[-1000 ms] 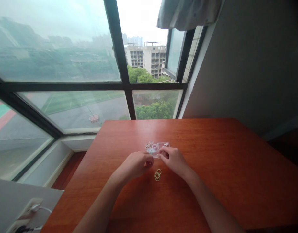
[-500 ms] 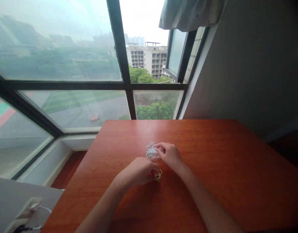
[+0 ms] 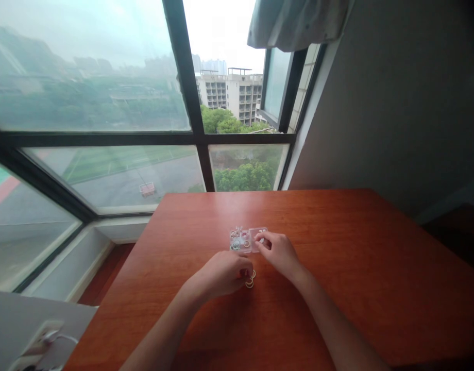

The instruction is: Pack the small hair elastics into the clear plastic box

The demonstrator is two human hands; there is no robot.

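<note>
A small clear plastic case [image 3: 248, 239] with tiny coloured rings inside lies on the red-brown wooden table [image 3: 337, 288]. My right hand [image 3: 279, 252] rests at the case's right end, fingers curled and pinched on its edge. My left hand [image 3: 221, 272] is closed just below the case, its fingertips pinching at a small cluster of yellow rings [image 3: 251, 280] lying on the table. Whether a ring is lifted I cannot tell.
A large window [image 3: 144, 139] with dark frames runs behind the table's far edge; a grey wall [image 3: 395, 103] stands on the right. A white power strip with a cable [image 3: 44, 340] sits at lower left, off the table.
My left hand came down from the case to the yellow rings. My right hand went left over the case, then back to its right end.
</note>
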